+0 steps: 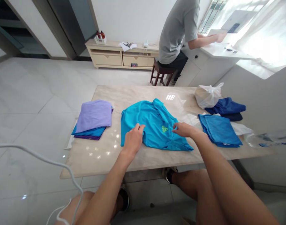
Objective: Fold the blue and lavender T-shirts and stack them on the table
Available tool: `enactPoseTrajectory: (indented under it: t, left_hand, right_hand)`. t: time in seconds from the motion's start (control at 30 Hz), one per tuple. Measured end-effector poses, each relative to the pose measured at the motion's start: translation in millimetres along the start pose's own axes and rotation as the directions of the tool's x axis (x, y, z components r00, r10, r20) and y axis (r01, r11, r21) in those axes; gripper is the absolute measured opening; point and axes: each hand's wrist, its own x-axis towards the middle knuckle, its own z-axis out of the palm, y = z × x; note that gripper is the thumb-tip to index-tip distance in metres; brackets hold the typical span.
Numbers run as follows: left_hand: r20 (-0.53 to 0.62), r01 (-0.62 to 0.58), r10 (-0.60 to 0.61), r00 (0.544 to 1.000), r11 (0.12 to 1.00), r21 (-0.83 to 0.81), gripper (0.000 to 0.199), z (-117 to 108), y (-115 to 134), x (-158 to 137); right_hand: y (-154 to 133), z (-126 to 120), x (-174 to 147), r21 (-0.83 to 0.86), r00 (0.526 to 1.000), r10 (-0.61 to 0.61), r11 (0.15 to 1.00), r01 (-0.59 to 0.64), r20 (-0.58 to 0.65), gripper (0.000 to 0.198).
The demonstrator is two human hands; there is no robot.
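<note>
Left hand (133, 137) and right hand (184, 129) reach forward, curled over a blue shirt (147, 115), at its near edge and right side; whether either grip clamps cloth is unclear.

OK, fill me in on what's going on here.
A person has both hands at a bright blue shirt spread on the table. The left hand is curled near its middle, the right hand beside the green logo; whether either grips the fabric is unclear. A stack of garments lies to the left, a folded blue garment to the right. Behind, someone in a grey top sits on a stool.
</note>
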Motion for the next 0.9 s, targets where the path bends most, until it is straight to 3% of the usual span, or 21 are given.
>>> enactPoseTrajectory:
  t: [0.13,0.2,0.23,0.27,0.3,0.33,0.37,0.4,0.47,0.5,0.57,0.7,0.8,0.9]
  left_hand:
    - [0.098,0.08,-0.087,0.991,0.994,0.072,0.047,-0.5,10.7,-23.3]
    - [0.279,0.078,-0.091,0.956,0.995,0.057,0.043,-3.1,7.1,-41.0]
    - [0.421,0.035,-0.028,0.906,0.999,-0.009,0.041,-4.8,5.1,-49.2]
    - [0.569,-0.013,0.083,0.818,0.992,-0.126,0.043,-6.3,3.7,-56.2]
    - [0.677,-0.035,0.221,0.702,0.96,-0.277,0.05,-7.4,3.5,-61.4]
    - [0.719,-0.02,0.355,0.598,0.903,-0.429,0.057,-7.6,4.6,-64.7]
    - [0.701,0.016,0.451,0.553,0.835,-0.55,0.06,-6.8,6.7,-66.2]
    - [0.65,0.041,0.493,0.578,0.778,-0.627,0.058,-4.5,9.4,-66.0]
    - [0.491,-0.007,0.426,0.76,0.76,-0.65,0.049,4.5,14.7,-62.0]
    - [0.395,-0.057,0.355,0.848,0.8,-0.598,0.047,10.9,16.1,-58.8]
    - [0.233,-0.134,0.247,0.941,0.9,-0.415,0.051,25.9,15.0,-51.6]
    - [0.125,-0.161,0.173,0.977,0.981,-0.104,0.065,50.5,3.5,-39.9]
    - [0.176,-0.08,0.072,0.982,0.996,0.04,0.069,52.0,-0.5,-37.2]
    - [0.273,-0.006,-0.028,0.962,0.992,0.123,0.056,37.5,1.8,-38.9]
  right_hand:
    - [1.3,3.4,2.7,-0.048,0.999,0.035,0.998,-0.033,0.036,0.043]
    - [4.0,6.3,5.2,-0.051,1.0,0.019,0.999,-0.018,0.018,0.043]
    - [6.0,8.1,7.5,-0.041,1.0,0.006,0.999,-0.006,0.005,0.044]
    - [8.2,10.0,10.4,-0.029,1.0,0.006,1.0,-0.006,0.003,0.045]
    - [10.4,12.0,13.7,-0.018,1.0,0.009,1.0,-0.008,0.004,0.046]
    - [12.2,14.0,17.0,-0.005,1.0,0.011,1.0,-0.011,0.005,0.046]
    - [13.1,15.7,20.0,0.007,1.0,0.008,1.0,-0.009,0.002,0.044]
    - [13.0,17.1,22.4,0.019,1.0,-0.006,1.0,0.006,0.003,0.042]
    - [9.9,19.2,24.8,0.036,0.998,-0.056,0.998,0.055,0.023,0.039]
    - [7.2,20.2,25.0,0.039,0.996,-0.084,0.996,0.083,0.04,0.04]
    - [0.9,22.7,24.6,0.032,0.989,-0.123,0.992,0.121,0.077,0.043]
    - [-10.2,32.4,25.9,0.064,0.979,-0.168,0.985,0.162,0.113,0.057]
    - [-15.0,40.8,30.1,0.127,0.971,-0.206,0.973,0.191,0.121,0.077]
    - [-16.8,46.6,34.6,0.122,0.97,-0.21,0.973,0.196,0.121,0.084]
